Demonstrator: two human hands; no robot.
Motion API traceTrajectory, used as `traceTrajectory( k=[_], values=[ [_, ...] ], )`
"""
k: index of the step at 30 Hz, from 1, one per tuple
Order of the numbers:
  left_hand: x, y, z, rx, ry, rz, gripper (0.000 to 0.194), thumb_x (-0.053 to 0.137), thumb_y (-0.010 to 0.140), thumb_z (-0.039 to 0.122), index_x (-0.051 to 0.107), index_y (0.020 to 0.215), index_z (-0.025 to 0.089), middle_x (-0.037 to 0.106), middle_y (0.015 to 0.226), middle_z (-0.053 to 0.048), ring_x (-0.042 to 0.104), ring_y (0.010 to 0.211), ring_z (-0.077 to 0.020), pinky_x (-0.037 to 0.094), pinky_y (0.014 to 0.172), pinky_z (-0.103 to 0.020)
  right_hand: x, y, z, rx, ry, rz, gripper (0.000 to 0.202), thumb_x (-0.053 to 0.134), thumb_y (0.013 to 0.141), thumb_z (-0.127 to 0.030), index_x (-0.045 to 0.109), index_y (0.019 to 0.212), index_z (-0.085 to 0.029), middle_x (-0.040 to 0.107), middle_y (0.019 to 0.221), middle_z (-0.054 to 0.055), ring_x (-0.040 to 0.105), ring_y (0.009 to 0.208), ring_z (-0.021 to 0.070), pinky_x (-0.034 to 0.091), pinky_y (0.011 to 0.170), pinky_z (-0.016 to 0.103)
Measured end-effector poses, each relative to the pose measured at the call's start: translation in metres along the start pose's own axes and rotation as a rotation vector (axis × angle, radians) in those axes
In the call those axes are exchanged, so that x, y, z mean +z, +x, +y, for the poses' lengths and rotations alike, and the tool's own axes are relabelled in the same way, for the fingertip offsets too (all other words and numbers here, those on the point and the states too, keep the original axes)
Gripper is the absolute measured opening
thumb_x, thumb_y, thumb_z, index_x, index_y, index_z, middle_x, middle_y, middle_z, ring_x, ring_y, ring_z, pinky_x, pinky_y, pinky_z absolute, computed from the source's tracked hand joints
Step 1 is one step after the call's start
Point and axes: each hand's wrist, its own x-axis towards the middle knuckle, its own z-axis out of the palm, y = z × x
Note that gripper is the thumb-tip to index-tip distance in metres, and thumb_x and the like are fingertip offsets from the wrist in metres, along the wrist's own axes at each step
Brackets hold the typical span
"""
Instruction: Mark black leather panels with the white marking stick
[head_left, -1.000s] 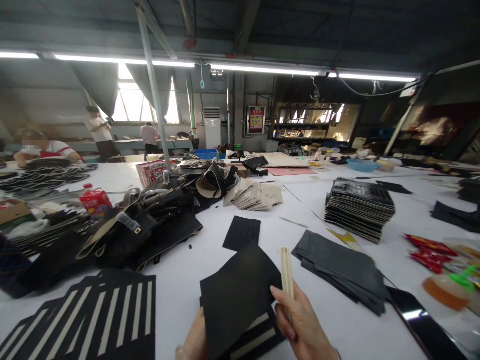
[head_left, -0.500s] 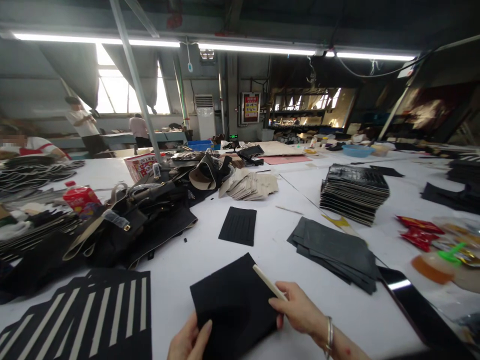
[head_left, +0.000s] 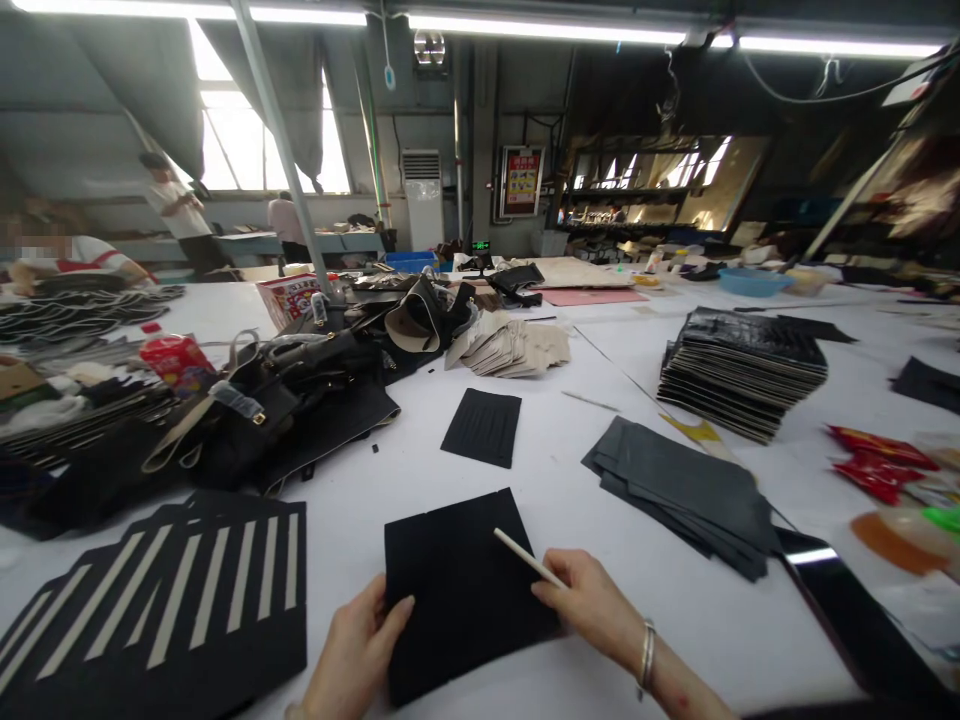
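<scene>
Now my left hand (head_left: 352,650) pins the black piece (head_left: 457,590) flat on the tabletop (head_left: 570,470), fingers spread. Right hand (head_left: 592,605) fingers pinch the pale stick (head_left: 525,557); best pressed firmly along the surface.

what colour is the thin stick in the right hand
Pale cream, seen in the head view: the stick lies over the black sheet.

Plain matt black rectangular sheet (head_left: 457,590) at the near edge of the white worktable (head_left: 547,480), with a pale cream slender stick (head_left: 525,556) across it. Black panels with cream parallel stripes (head_left: 180,600) at the near left corner. Smaller black piece with faint ribbed lines (head_left: 484,427) mid-table. Dark grey fanned sheets (head_left: 682,495) toward the right edge; glossy black stack (head_left: 742,370) beyond them. Beige cut pieces (head_left: 514,348) toward the far edge. Red packets (head_left: 874,462) at the right edge; red bottle (head_left: 176,362) at the left.
</scene>
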Motion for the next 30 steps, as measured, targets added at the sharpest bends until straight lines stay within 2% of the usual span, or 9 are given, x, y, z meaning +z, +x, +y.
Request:
traceTrajectory(
  k=[5,9,14,21,30],
  values=[
    [0.004,-0.002,0.0,-0.012,0.057,0.045,0.029,0.053,0.081,0.045,0.061,0.089,0.018,0.067,0.082,-0.002,0.061,0.08,-0.0215,0.048,0.07,-0.028,-0.002,-0.001,0.001,-0.002,-0.078,0.006,0.019,0.054,0.069,-0.028,0.046,0.054,-0.019,0.044,0.05,-0.005,0.044,0.054,0.0111,0.031,0.052,0.023],
    [0.007,-0.003,-0.002,0.008,0.071,0.099,0.027,0.054,0.08,0.043,0.062,0.09,0.019,0.066,0.079,-0.001,0.06,0.077,-0.0206,0.047,0.068,-0.027,0.0,0.001,0.003,0.014,-0.093,0.018,0.019,0.054,0.069,-0.029,0.046,0.054,-0.02,0.046,0.051,-0.005,0.045,0.054,0.0119,0.031,0.052,0.023],
    [0.007,-0.004,-0.004,-0.011,0.17,0.157,0.023,0.053,0.079,0.04,0.062,0.08,0.018,0.062,0.069,0.001,0.058,0.068,-0.0185,0.045,0.062,-0.027,0.001,0.001,0.004,0.026,-0.147,0.012,0.02,0.053,0.07,-0.032,0.048,0.055,-0.02,0.048,0.052,-0.004,0.046,0.056,0.013,0.031,0.054,0.024],
    [0.011,-0.002,-0.003,-0.07,0.277,0.199,0.015,0.052,0.076,0.032,0.059,0.078,0.018,0.061,0.069,0.001,0.055,0.066,-0.0166,0.041,0.06,-0.026,0.001,0.003,0.011,0.001,-0.238,-0.029,0.026,0.048,0.075,-0.041,0.046,0.058,-0.021,0.048,0.054,-0.004,0.046,0.058,0.0138,0.031,0.057,0.024],
    [0.01,-0.002,-0.005,-0.073,0.275,0.185,0.014,0.051,0.076,0.031,0.057,0.075,0.018,0.06,0.067,0.002,0.054,0.065,-0.0157,0.04,0.057,-0.025,0.003,0.002,0.012,0.005,-0.264,0.002,0.027,0.048,0.075,-0.041,0.048,0.058,-0.02,0.048,0.054,-0.004,0.047,0.059,0.014,0.031,0.057,0.024]
  ],
)
